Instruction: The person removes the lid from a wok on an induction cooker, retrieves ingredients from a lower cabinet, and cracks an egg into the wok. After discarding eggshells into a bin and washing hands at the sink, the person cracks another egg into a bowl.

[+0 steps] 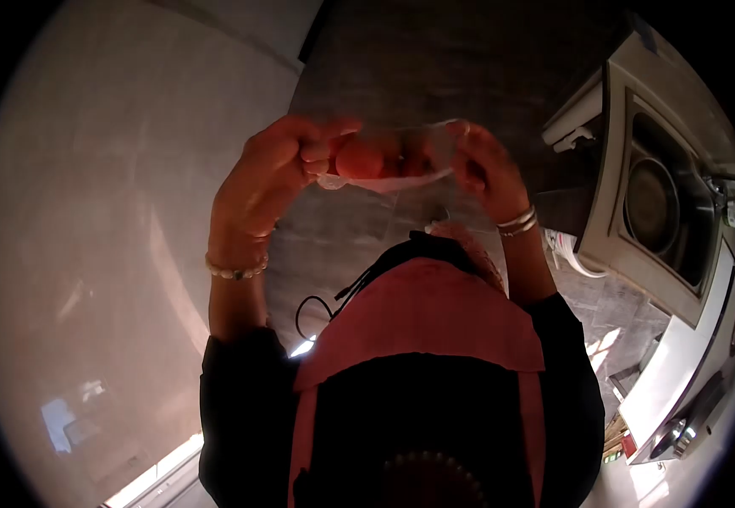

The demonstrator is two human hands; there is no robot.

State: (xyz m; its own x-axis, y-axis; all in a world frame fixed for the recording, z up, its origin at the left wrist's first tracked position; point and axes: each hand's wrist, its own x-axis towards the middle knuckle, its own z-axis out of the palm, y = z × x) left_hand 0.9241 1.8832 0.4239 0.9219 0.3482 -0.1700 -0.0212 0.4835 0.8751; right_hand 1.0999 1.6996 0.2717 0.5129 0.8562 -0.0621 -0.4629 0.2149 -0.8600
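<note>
A clear plastic bag (410, 181) with round red items (359, 158) inside is stretched between my two hands, above the floor. On the left side, my left hand (291, 152) grips one end of the bag, its fingers curled beside the largest red item. My right hand (484, 162) pinches the opposite end, with the thin plastic drawn toward its fingertips. What the red items are cannot be made out.
At the right, a counter holds a metal sink (672, 199) with a round basin in it. A stove (681, 432) lies at the lower right. A pale smooth surface (96, 212) fills the left side. Dark grey floor (384, 76) shows beyond my hands.
</note>
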